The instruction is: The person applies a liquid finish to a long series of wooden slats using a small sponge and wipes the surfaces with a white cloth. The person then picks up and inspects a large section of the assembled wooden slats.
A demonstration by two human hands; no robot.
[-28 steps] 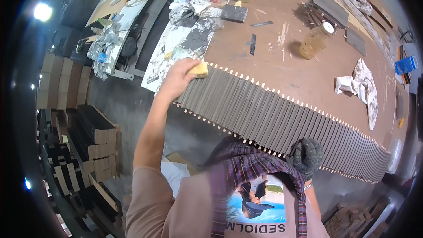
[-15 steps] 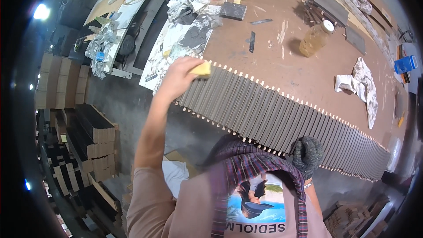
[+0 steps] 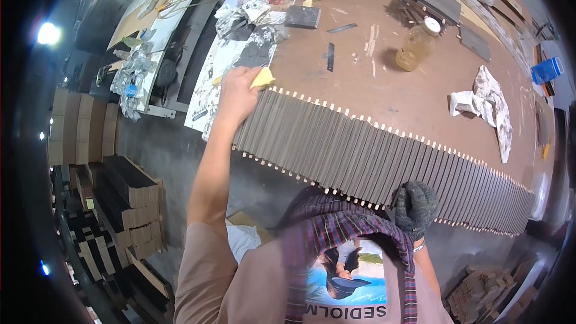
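A long row of dark grey wooden slats [image 3: 336, 138] lies side by side along the table's near edge, with pale pegs sticking out at both ends. At the row's left end, my bare left hand [image 3: 238, 91] pinches a yellow sponge [image 3: 262, 78] by the slats' far ends. My right hand [image 3: 415, 209], in a dark grey knit glove, rests curled at the near edge of the row, right of the middle. Its fingertips are hidden, so what it may hold cannot be made out.
Behind the row, the brown tabletop [image 3: 336, 90] bears a jar of yellowish liquid [image 3: 417, 45], a stained white rag [image 3: 491, 111], a dark block [image 3: 302, 17] and thin dark strips. Crumpled, smeared plastic [image 3: 243, 21] lies at far left. Stacked boards [image 3: 132, 195] stand on the floor to the left.
My left hand has carried the sponge away from me, from over the leftmost slats to their far ends. The gloved right hand stays at the near edge; the whole view has shifted slightly.
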